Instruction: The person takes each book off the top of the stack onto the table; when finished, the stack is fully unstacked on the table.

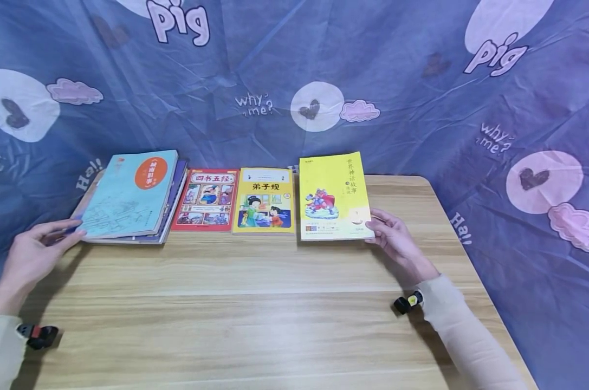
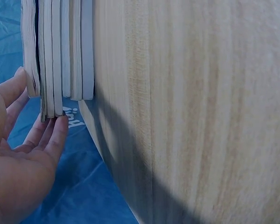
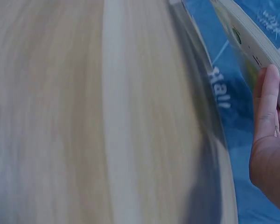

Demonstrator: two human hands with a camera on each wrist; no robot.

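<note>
At the left of the table lies a stack of several books (image 1: 128,200), topped by a pale blue one with an orange oval. My left hand (image 1: 33,254) touches the stack's near left corner; in the left wrist view one fingertip rests by the top book and the other fingers (image 2: 58,135) meet the ends of lower books, which stick out unevenly. My right hand (image 1: 394,235) pinches the lower right corner of a yellow book (image 1: 333,195), its cover facing up. The right wrist view shows this book's edge (image 3: 259,37) raised above the table, fingers along its cover.
Between the stack and the yellow book lie a red book (image 1: 206,200) and a yellow-and-white book (image 1: 265,200), side by side. Blue printed cloth (image 1: 274,65) hangs behind and beside the wooden table (image 1: 255,314), whose back right corner is rounded.
</note>
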